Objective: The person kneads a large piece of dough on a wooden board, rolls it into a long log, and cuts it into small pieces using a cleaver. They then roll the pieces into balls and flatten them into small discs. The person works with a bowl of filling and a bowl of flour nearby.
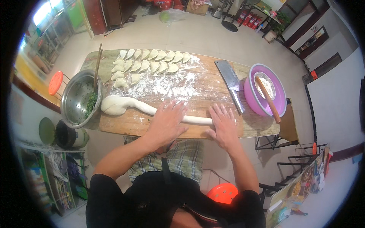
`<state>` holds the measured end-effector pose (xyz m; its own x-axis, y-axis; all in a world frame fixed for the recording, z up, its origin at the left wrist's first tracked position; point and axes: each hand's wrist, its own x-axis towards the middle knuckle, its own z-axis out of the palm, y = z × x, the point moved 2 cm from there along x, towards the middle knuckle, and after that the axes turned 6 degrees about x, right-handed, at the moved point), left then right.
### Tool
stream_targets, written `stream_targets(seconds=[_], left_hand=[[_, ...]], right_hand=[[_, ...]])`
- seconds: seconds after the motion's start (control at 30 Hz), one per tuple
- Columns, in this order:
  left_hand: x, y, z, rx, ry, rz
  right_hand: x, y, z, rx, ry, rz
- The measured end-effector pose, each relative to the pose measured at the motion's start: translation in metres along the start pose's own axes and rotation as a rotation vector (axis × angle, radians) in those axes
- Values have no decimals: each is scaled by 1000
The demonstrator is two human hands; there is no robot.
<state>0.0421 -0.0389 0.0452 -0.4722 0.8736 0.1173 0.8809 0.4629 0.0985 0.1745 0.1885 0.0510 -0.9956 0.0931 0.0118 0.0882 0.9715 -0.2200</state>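
A long rope of white dough [197, 120] lies across the floured wooden board [137, 125], with a thick lump [114, 105] at its left end. My left hand [168, 122] rests palm down on the middle of the rope, fingers extended. Over the rope's right end, my right hand [223, 125] is also laid flat, fingers spread. Neither hand is closed around the dough. Behind the rope, dry flour [171, 85] is scattered on the wood. Several folded dumplings [144, 66] stand in rows at the board's far left.
A steel bowl [81, 99] with chopped green filling and chopsticks [98, 65] stands left. To the right lie a cleaver [229, 82] and a pink basin [251, 94], which holds a bowl of flour [266, 85] and a rolling pin [268, 99]. An orange stool [223, 193] is below.
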Motion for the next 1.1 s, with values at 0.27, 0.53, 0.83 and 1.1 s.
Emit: stream_targets(seconds=[0.27, 0.53, 0.83, 1.1], left_hand=[[31, -30, 16, 1, 3, -108], [76, -59, 21, 37, -18, -213], [9, -28, 2, -67, 23, 64], [-9, -56, 6, -108, 115, -20]], right_hand=[[46, 34, 2, -149, 7, 0], [124, 67, -3, -17, 116, -114], [36, 26, -3, -2, 80, -144], [55, 29, -6, -16, -35, -195]])
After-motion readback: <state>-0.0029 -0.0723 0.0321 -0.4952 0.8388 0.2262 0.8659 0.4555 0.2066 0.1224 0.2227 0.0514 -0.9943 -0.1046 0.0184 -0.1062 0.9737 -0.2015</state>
